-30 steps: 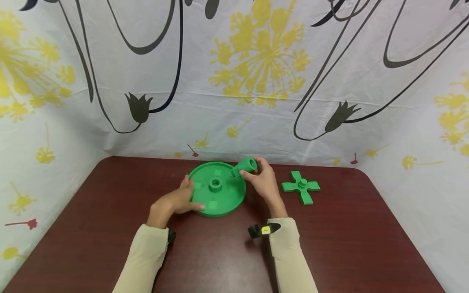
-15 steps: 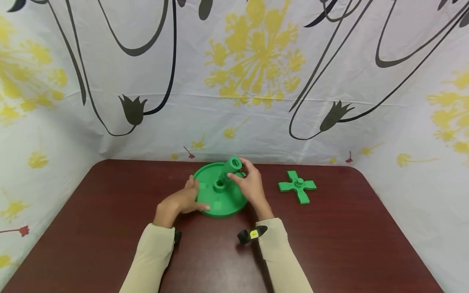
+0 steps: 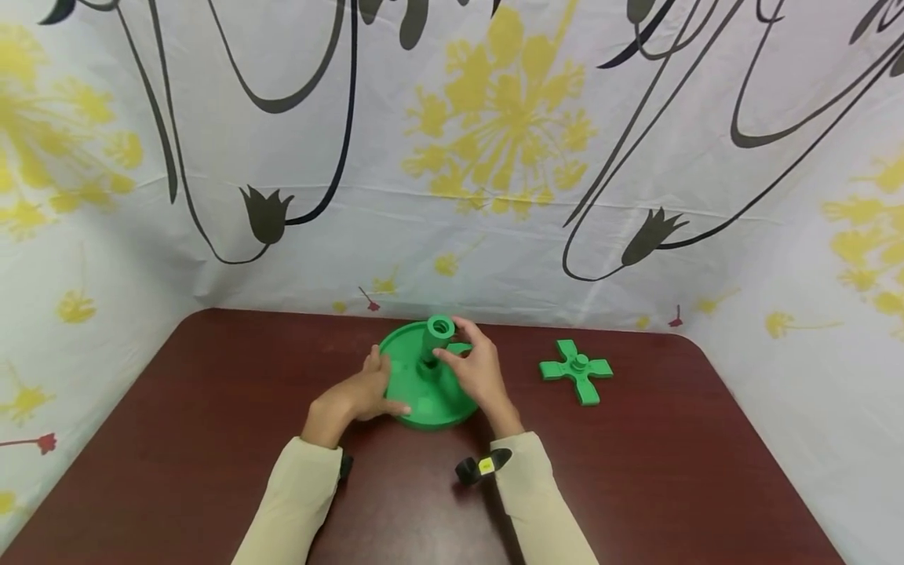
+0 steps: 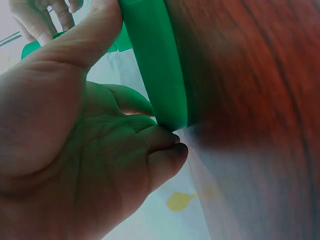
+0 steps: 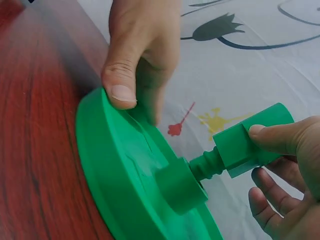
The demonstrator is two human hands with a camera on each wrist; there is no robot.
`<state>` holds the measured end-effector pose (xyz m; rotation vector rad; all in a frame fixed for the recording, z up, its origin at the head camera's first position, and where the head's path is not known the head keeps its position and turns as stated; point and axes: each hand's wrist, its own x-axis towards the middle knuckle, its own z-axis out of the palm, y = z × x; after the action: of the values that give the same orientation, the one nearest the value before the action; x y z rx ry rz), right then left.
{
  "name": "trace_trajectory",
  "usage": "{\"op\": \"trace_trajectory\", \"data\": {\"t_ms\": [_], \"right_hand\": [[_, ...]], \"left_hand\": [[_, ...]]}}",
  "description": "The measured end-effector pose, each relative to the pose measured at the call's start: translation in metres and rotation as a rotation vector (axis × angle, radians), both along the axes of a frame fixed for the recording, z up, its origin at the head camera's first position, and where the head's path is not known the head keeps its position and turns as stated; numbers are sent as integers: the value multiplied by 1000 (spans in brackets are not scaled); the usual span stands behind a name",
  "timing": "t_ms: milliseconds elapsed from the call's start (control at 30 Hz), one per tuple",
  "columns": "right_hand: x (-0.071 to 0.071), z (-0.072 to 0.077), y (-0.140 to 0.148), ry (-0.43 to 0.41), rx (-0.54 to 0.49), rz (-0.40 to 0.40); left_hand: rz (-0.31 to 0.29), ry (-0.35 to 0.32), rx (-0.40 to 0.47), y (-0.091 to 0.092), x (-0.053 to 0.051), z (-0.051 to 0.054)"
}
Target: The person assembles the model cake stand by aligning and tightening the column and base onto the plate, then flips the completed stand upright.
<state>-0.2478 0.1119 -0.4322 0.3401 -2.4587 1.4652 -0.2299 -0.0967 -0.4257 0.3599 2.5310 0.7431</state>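
In the head view my left hand [image 3: 356, 394] holds the left edge of a green round base [image 3: 427, 402], thumb at its near rim and fingers at the far left. My right hand [image 3: 482, 370] pinches a green cylindrical post [image 3: 439, 340] over the base's middle. Seen from the right wrist, the post [image 5: 252, 142] has a threaded end [image 5: 206, 164] that meets the mouth of the base's raised socket [image 5: 180, 186]. The post leans slightly in the head view. How deep the thread sits inside the socket is hidden. In the left wrist view the base's rim [image 4: 155, 65] lies against my left hand.
A green cross-shaped piece [image 3: 579, 366] with a short central peg lies on the dark red-brown table [image 3: 657, 471], right of my right hand. A patterned white sheet [image 3: 438, 235] hangs behind and at both sides of the table.
My right hand has brought the post leftward from the base's right edge to the central socket and turned it more upright. My left hand keeps its hold on the base.
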Motion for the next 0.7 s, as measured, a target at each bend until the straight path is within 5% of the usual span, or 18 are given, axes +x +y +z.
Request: {"op": "trace_trajectory", "data": {"t_ms": [700], "right_hand": [[3, 2, -4, 16, 16, 37]], "left_hand": [[-20, -9, -2, 0, -3, -1]]}}
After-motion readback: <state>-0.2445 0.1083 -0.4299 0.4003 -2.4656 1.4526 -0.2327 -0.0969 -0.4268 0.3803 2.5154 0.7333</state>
